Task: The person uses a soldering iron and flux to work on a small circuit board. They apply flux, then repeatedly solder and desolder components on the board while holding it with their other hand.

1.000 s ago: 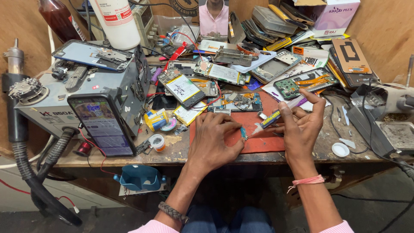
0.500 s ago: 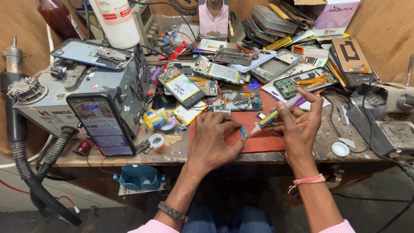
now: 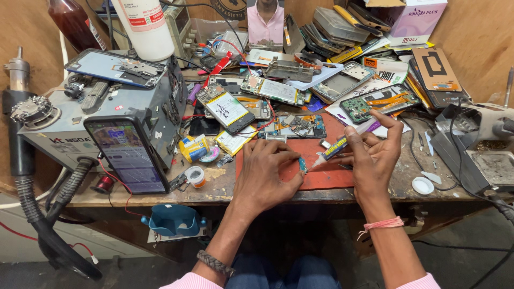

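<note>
A person is sitting at a crowded wooden workbench, and I am looking down over their two hands. At the far left a grey hot-air machine is standing with a lit phone leaning against its front, well apart from the work. Moving right, the left hand is resting palm down on a red mat, its fingers curled and pinching a small blue-green part at the fingertips, just in front of the knuckles. The right hand is closing around a thin glue tube, thumb and fingers gripping it while the forefinger is pointing up and away. The tube's long axis is slanting from upper right down to lower left, and its pale nozzle is almost touching the small part, so the two hands are meeting tip to tip over the mat. Open mat is lying between and below the hands; opened phones and a circuit board are crowding the mat's far edge. To the right a small white cap is sitting near the bench's front edge.
</note>
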